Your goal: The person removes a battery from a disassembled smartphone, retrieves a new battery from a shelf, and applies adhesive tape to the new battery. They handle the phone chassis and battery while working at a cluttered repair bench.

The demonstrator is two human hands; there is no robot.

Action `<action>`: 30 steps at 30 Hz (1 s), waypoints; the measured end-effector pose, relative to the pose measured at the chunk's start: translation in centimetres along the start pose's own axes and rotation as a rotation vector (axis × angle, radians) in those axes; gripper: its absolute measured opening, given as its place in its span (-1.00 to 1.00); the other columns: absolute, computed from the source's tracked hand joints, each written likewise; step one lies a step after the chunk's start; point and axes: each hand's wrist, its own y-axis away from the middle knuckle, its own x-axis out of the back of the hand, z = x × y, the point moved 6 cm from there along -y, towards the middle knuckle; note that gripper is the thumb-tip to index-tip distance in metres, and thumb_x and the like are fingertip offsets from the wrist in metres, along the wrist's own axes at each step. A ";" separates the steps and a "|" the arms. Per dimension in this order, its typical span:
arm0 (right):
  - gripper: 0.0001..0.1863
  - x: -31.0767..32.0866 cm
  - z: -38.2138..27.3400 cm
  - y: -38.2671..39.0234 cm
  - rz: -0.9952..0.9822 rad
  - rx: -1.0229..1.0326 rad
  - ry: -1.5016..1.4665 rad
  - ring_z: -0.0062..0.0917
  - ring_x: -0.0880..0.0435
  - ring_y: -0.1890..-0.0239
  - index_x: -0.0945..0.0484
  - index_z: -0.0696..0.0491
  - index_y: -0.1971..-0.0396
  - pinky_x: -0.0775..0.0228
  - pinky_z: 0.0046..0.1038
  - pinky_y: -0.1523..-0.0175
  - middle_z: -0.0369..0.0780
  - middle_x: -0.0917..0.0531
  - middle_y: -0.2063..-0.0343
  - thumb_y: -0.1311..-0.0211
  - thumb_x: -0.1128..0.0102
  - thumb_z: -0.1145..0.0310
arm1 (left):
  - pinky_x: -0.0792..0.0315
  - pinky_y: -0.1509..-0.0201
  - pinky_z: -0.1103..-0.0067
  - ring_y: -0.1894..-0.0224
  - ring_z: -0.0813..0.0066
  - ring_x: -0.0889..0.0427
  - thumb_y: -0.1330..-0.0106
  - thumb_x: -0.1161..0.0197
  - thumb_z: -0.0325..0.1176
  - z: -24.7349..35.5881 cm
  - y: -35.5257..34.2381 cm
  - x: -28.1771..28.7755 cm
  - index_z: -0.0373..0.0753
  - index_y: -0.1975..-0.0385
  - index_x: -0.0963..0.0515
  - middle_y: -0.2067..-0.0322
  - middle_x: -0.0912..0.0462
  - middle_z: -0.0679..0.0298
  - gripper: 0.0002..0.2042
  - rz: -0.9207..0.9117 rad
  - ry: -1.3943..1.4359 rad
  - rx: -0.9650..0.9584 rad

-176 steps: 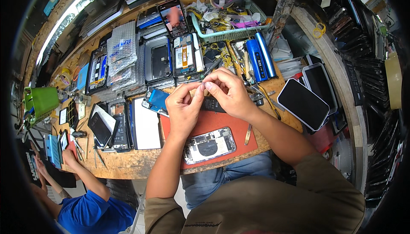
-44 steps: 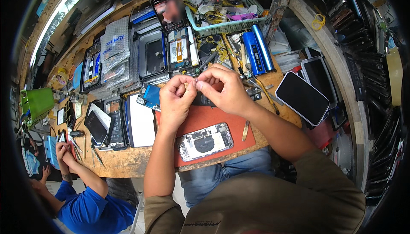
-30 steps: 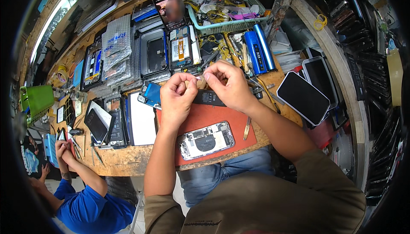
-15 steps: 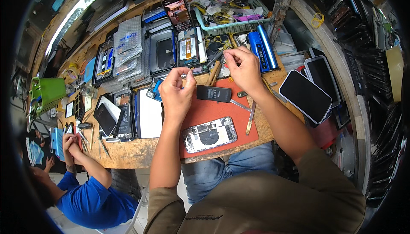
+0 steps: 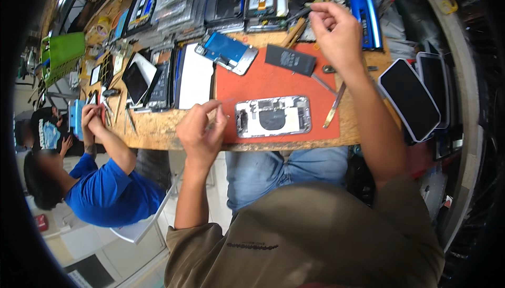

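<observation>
My left hand (image 5: 197, 135) is closed in a pinch over the bench's front edge, left of an opened phone body (image 5: 274, 116). Whatever its fingertips hold is too small or faint to name. My right hand (image 5: 339, 34) is raised beyond the mat, thumb and forefinger pinched beside a dark, slim item; what they grip is unclear. The phone body lies on the orange mat (image 5: 247, 85) with its inner parts exposed. A black phone battery (image 5: 290, 59) rests farther back on the mat. Left of it lies a blue-backed phone screen (image 5: 227, 51).
Metal tweezers (image 5: 334, 106) lie right of the phone body. Several dark-screened devices, including a white-edged tablet (image 5: 410, 99), stand at the right. A blue cylinder device (image 5: 365, 17) is at the back right. On the left sits a person in a blue shirt (image 5: 118, 196), hands on the bench.
My hands have moved apart, the left drawing back toward me and the right staying at the back. The view has shifted, and the blue-backed screen is now uncovered.
</observation>
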 end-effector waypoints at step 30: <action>-0.91 -1.1 -1.1 1.0 -0.090 0.044 -0.076 -0.45 -0.69 0.46 -0.68 0.15 0.34 -0.54 -0.42 0.28 -0.19 -0.70 0.46 -0.18 -0.30 0.46 | -0.21 0.62 0.53 0.66 0.48 -0.35 -0.04 -0.49 -0.51 3.2 5.3 -2.1 -0.22 0.21 -0.69 0.65 -0.31 0.37 -0.72 -0.113 -0.274 -0.499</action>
